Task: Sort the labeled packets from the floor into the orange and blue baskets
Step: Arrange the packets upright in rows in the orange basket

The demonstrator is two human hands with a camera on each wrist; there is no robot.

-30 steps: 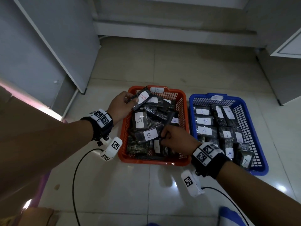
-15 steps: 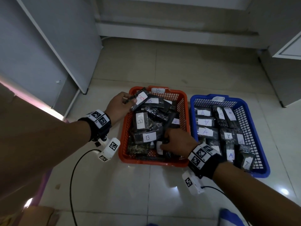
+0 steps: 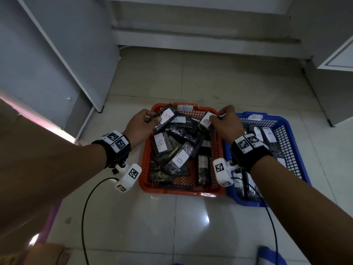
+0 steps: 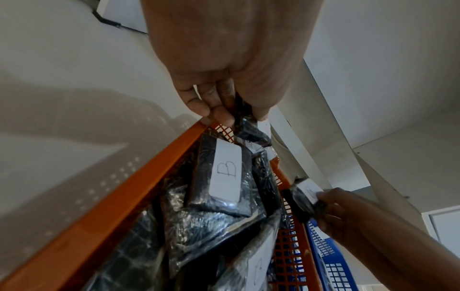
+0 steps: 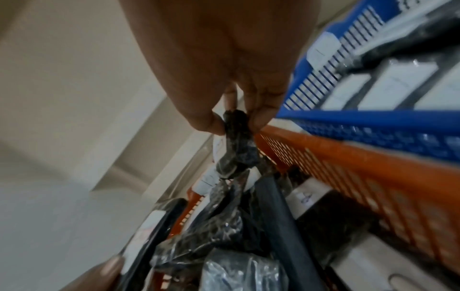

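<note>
On the tiled floor [image 3: 191,226] two plastic baskets stand side by side, their long walls touching or nearly so: the orange basket [image 3: 146,165] on the left and the blue basket [image 3: 298,165] on the right. The left hand [image 3: 140,127] is over the far left corner of the orange basket and pinches one end of a dark packet [image 3: 164,119] between thumb and fingers; the packet's white label shows a red letter, seemingly a B, and its other end lies across the packets below. The left wrist view shows that pinch [image 4: 224,110] just above the orange rim. The right hand [image 3: 227,123] is over the far right corner of the same basket, by the wall shared with the blue basket, and grips the crumpled end of a second dark packet [image 3: 205,122] whose white label faces up; the letter on it cannot be read. In the right wrist view this packet [image 5: 236,126] hangs from thumb and fingertips over the orange basket. The orange basket holds a loose heap of dark packets with labels marked B [image 3: 162,144]; the blue basket holds packets with labels marked A [image 3: 258,135]. Each basket has a white tag at its far wall.
</note>
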